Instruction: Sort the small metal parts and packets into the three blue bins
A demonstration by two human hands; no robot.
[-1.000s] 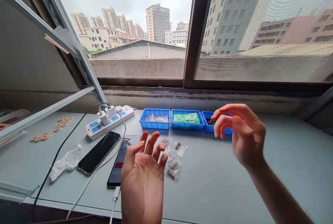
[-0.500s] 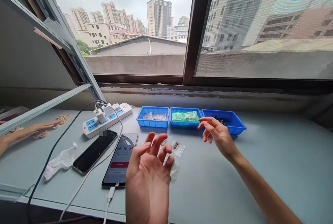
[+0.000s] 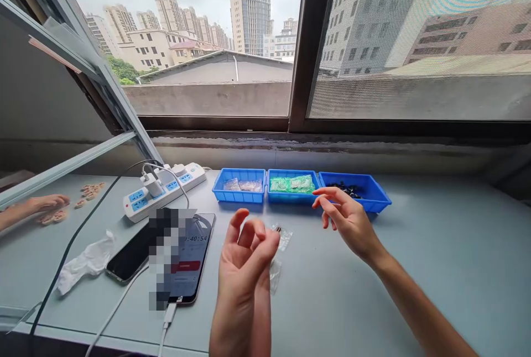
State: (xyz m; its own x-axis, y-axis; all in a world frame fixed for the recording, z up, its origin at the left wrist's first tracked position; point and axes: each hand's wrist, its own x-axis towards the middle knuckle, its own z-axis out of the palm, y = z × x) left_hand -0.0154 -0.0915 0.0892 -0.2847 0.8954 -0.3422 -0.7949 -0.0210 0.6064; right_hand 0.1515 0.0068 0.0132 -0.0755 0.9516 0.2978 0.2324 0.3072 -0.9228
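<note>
My left hand [image 3: 243, 285] is raised over the near middle of the table, palm turned up. Its fingers are bent and apart, its thumb reaches across, and nothing shows in it. Just behind it lie a small clear bag with dark pieces [image 3: 285, 240] and another clear bag [image 3: 274, 276], both partly hidden by the hand. My right hand [image 3: 346, 219] hovers before the blue bins, fingers loosely bent and apart, holding nothing visible. Closest to it are the bin of black parts [image 3: 375, 198] and the bin of green packets [image 3: 292, 199].
A third blue bin [image 3: 238, 197] holds clear packets. On the left are a power strip [image 3: 166, 191], two phones, one a lit phone [image 3: 188, 285] on a white cable, a crumpled tissue [image 3: 87, 262] and a black cable [image 3: 74, 252]. Beyond the metal frame another person's hand [image 3: 47, 202] touches small tan pieces.
My left hand has turned, its thumb swinging across to the right. My right hand keeps nearly the same pose. The other person's hand has drawn back left from some tan pieces. The view has shifted slightly.
</note>
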